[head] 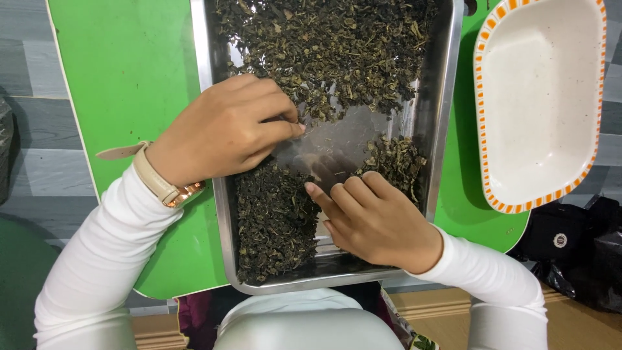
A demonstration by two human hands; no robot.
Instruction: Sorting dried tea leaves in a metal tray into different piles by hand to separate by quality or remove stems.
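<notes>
A steel tray (pixel 447 97) lies on a green table (pixel 129 71) and holds dried dark green leaves (pixel 330 45), spread thick at the far end and in two smaller heaps near me. My left hand (pixel 227 126) rests over the tray's left side, thumb and fingertips pinched together at the edge of the far heap; what it pinches is too small to see. My right hand (pixel 376 217) lies palm down on the bare tray bottom between the near heaps, fingers together and pointing left, touching the leaves. A watch with a beige strap sits on my left wrist.
A white oblong dish with an orange-striped rim (pixel 538 97) stands empty on the table to the right of the tray. Dark bags (pixel 576 249) lie on the floor at the right. The table's left part is bare green surface.
</notes>
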